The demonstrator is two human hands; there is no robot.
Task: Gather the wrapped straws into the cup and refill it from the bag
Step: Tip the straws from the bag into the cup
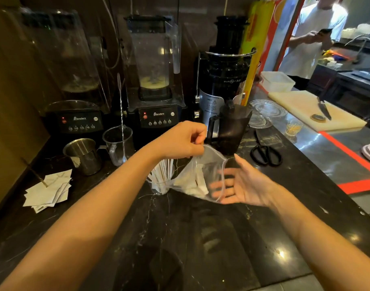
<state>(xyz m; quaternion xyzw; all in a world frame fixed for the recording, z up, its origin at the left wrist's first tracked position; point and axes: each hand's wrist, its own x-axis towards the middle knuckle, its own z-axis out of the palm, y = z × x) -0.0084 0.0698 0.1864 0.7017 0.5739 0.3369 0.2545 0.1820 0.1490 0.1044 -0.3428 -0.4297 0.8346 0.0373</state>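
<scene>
Two risks: left hand [183,139] pinches bag [201,173] rim, right hand [240,183] spread wide at its mouth; bag could swing left, toppling cup [161,183].

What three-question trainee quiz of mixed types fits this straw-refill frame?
1. True or false: the left hand pinches the top edge of the clear plastic zip bag.
2. The clear cup holding white paper-wrapped straws stands: A) left of the bag, B) on the white cutting board, C) inside the steel jug.
3. Fill in: the right hand is ____, fingers spread at the bag's mouth.

Key: 1 true; 2 A; 3 open
</scene>
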